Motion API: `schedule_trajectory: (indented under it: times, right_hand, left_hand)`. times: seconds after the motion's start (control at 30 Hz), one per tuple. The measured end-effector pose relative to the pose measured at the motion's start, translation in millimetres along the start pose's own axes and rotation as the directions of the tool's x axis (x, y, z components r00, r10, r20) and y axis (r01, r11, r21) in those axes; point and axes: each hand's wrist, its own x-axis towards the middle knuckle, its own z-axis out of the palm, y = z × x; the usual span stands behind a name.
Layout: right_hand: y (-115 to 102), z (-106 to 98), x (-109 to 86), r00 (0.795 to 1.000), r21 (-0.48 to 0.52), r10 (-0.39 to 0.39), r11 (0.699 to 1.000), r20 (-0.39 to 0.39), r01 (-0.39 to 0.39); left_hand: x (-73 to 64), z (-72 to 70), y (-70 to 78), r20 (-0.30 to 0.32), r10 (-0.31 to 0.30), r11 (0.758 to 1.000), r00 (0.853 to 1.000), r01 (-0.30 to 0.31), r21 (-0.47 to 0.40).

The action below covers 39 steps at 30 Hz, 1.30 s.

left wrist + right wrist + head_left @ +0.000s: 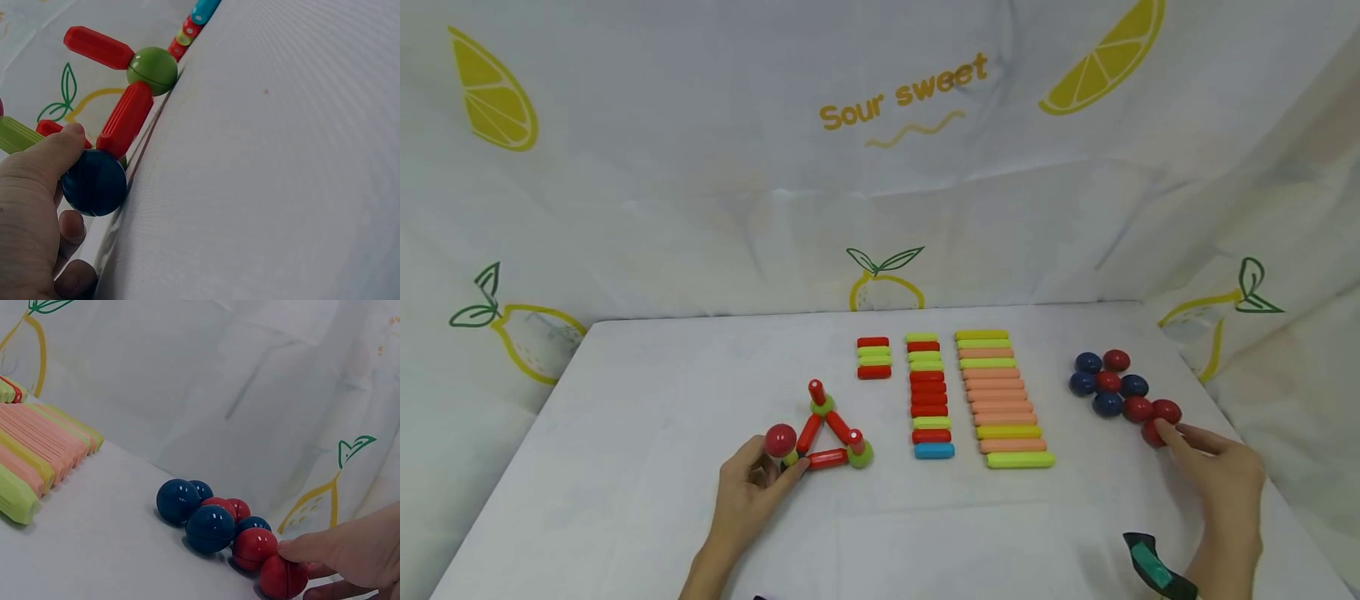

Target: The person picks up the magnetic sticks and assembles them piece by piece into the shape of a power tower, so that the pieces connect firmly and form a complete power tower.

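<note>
My left hand (747, 492) holds a frame of toy rods and balls by its near left corner. In the left wrist view the thumb lies over a dark blue ball (94, 182), with fingers curled behind it. Red rods (827, 459) form the triangular base, with green balls (861, 455) at the other two corners. Short red rods stand up from the green balls. Above the blue corner, a red ball (781, 441) tops a yellow-green rod. At the right, my right hand (1223, 467) grips the nearest red ball (284, 577) of a cluster between thumb and fingers.
Beside that hand, several blue balls (1107, 405) and red balls (1117, 360) sit close together. Mid-table lie a small stack of short rods (874, 361), a column of short rods (929, 399) ending in a blue one, and a column of longer rods (1000, 396). A printed cloth (737, 233) hangs behind.
</note>
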Motion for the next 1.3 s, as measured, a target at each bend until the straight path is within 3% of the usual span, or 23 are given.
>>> schedule_trajectory:
  times: [0.57,0.7,0.8,0.87,0.93,0.97,1.03,1.13,1.2,1.3]
  right_hand:
    - [-14,9,-2.7,0.991,-0.131,-0.1,0.985,0.088,0.111]
    - [-20,11,-8.0,0.987,-0.134,-0.161,0.978,0.021,0.162]
    - [-34,13,-22.4,0.961,-0.099,-0.264,0.962,-0.079,0.256]
    - [-48,17,-39.8,0.917,-0.031,-0.372,0.928,-0.143,0.372]
    - [-66,26,-63.3,0.845,0.033,-0.502,0.856,-0.186,0.516]
    - [-75,32,-76.4,0.794,0.061,-0.575,0.801,-0.197,0.595]
    - [-93,47,-102.8,0.67,0.112,-0.717,0.663,-0.191,0.741]
    - [-115,73,-138.9,0.492,0.191,-0.864,0.468,-0.107,0.863]
    - [-128,92,-160.0,0.404,0.24,-0.915,0.389,-0.014,0.889]
    - [-138,118,-185.6,0.309,0.29,-0.943,0.333,0.127,0.897]
  left_hand:
    - [-1.1,-2.0,0.6,0.006,-0.021,1.0,1.0,0.021,0.016]
    - [-2.2,-2.5,0.0,0.008,-0.025,0.999,1.0,0.024,0.029]
    - [-1.8,-2.6,-0.1,0.004,-0.011,0.999,1.0,0.01,0.032]
    - [-1.2,-2.4,-0.3,0.006,0.0,1.0,1.0,0.0,0.027]
    - [-0.6,-2.3,-0.6,0.014,0.008,1.0,1.0,-0.008,0.02]
    - [-0.5,-2.3,-1.1,0.021,0.007,1.0,1.0,-0.008,0.016]
    - [-0.2,-2.4,-1.9,0.039,0.001,1.0,0.999,-0.001,0.009]
    - [-0.3,-2.9,-2.9,0.058,-0.012,1.0,0.998,0.011,0.009]
    - [-0.6,-3.3,-3.2,0.06,-0.02,1.0,0.998,0.019,0.015]
    - [-0.1,-1.3,-2.9,0.06,-0.02,1.0,0.998,0.019,0.012]
